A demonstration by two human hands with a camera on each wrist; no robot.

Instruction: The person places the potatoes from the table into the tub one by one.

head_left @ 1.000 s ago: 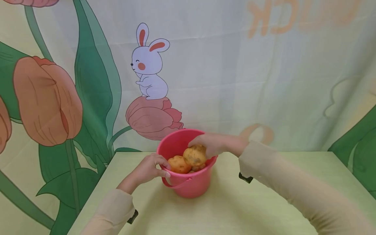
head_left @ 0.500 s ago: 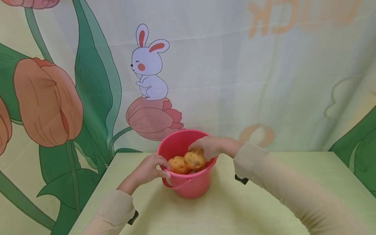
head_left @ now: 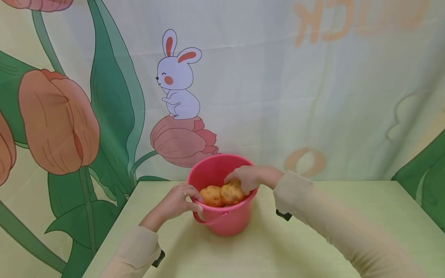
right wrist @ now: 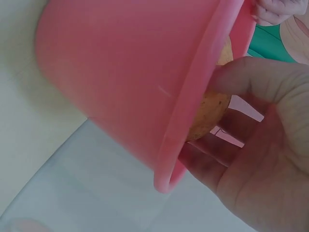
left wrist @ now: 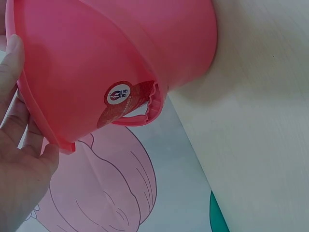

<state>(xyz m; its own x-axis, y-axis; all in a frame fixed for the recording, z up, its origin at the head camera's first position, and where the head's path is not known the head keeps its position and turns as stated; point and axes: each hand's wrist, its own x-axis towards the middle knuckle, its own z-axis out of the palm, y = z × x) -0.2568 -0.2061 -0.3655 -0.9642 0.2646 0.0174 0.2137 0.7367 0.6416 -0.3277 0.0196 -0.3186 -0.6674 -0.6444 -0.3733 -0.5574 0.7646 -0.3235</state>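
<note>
So here we've got a pink bucket [head_left: 222, 216] sitting on a pale green worktop [head_left: 278, 247], and both of our hands are on it. Our right hand [head_left: 251, 178] comes in over the far right part of the rim, fingers curled down around a potato [head_left: 231, 192]. That grip is closed on the potato, which sits just under the palm, inside the bucket and about level with the rim. In the right wrist view we can see the potato [right wrist: 207, 108] tucked between the bucket wall [right wrist: 120, 82] and our fingers [right wrist: 256, 75], thumb side wrapped over the top of it.

Just left of that grip, touching the held potato, there's a second potato [head_left: 212, 195] lying in the bucket. Nothing is holding that one.

Our left hand [head_left: 179, 200] is on the near left side of the rim. Thumb and fingers pinch the edge, so that grip is closed on the bucket itself. The left wrist view shows the fingers [left wrist: 14, 121] lying along the rim edge, with the bucket's handle [left wrist: 145, 108] hanging down the outer wall just right of them, next to a round sticker [left wrist: 119, 94].

Behind the bucket, beyond both grips, hangs a printed backdrop with a cartoon rabbit [head_left: 178, 79] sitting on a pink tulip [head_left: 182, 141], plus big orange tulips [head_left: 57, 119] and green leaves off to the left.

Both sleeves are beige, with a dark strap bit [head_left: 283, 214] showing under the right wrist.
</note>
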